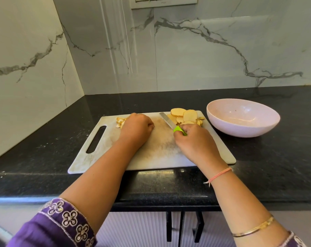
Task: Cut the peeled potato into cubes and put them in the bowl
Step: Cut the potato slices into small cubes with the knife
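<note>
Pale round potato slices (184, 115) are heaped at the far right corner of the white plastic cutting board (160, 148), with a few small cut pieces (119, 122) at the far left. The right hand (195, 141) has its fingers clamped round the green-handled knife (169, 121), blade just beside the heap. The left hand (136, 127) is curled by the small pieces; whether it grips any, cannot tell. The pink ceramic bowl (240, 130) sits empty on the black counter (276, 166). The danger: loosely stacked slices could skid under the blade, towards the fingers.
</note>
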